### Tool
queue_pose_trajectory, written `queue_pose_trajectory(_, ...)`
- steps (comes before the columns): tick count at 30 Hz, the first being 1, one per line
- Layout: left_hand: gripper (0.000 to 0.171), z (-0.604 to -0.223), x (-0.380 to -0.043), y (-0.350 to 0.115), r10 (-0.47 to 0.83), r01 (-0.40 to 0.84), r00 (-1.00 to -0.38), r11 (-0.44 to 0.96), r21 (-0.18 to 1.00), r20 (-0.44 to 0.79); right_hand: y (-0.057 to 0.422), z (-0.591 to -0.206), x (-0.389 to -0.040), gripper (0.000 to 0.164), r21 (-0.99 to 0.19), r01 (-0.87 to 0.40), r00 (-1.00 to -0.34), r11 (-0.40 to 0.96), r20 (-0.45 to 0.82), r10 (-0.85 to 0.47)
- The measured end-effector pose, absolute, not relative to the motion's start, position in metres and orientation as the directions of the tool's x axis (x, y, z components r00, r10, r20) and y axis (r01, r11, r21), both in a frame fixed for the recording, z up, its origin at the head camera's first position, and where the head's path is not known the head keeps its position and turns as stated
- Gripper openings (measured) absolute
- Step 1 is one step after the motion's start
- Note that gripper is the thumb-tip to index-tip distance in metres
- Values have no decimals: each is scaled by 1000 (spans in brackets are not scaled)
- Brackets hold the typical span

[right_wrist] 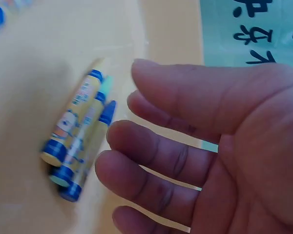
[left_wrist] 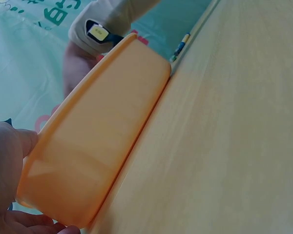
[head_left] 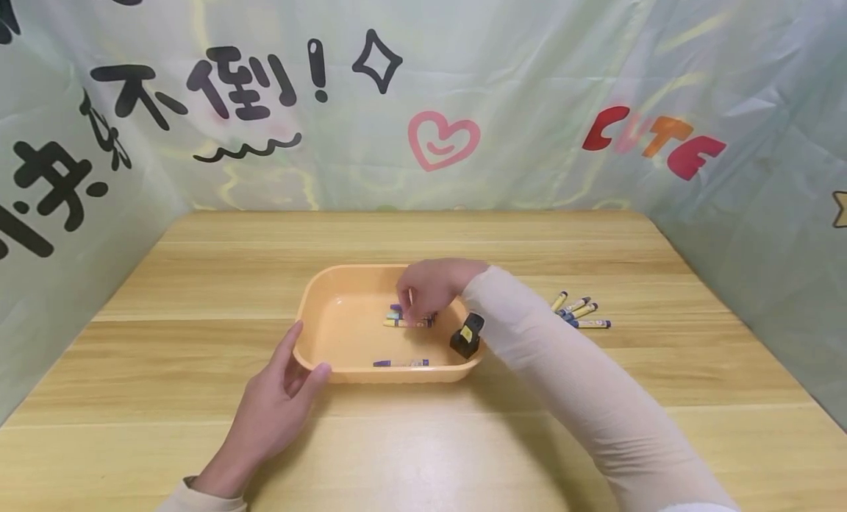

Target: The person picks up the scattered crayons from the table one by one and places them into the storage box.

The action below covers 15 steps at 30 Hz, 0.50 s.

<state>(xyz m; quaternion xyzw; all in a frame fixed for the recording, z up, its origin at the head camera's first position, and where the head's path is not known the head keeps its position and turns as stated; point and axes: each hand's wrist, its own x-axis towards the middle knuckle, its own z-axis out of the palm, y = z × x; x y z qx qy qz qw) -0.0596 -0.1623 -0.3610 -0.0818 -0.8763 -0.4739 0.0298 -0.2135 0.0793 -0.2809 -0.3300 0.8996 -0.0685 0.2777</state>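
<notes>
Three crayons, blue-banded, printed wrappers, beside my right hand's fingertips: fingers parted, holding nothing. Left hand: thumb and fingers gripping orange tray's corner.

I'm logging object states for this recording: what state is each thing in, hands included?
Tray: upright on the table, uncovered.
Three grouped crayons: lying side by side in the tray, tips exposed.
Single crayon: lying near the tray's front wall.
Outside crayons: lying bunched on the table.
Left hand: holding the tray's near-left corner.
Right hand: holding nothing, fingers loosely bent.
Backdrop: hanging, creased.
</notes>
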Motion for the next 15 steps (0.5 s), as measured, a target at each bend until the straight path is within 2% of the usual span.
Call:
queue_pose_trajectory(8,77,-361,-59,-162,115,175,-984,533,828,134,95,-266,-218,12,-300,-528,-670,795,-429,-606)
queue_pose_trajectory(15,77,-360,-59,-163,115,175,-984,533,828,133,115,-260,-219,10,-279,-561,-726,780,-287,-625)
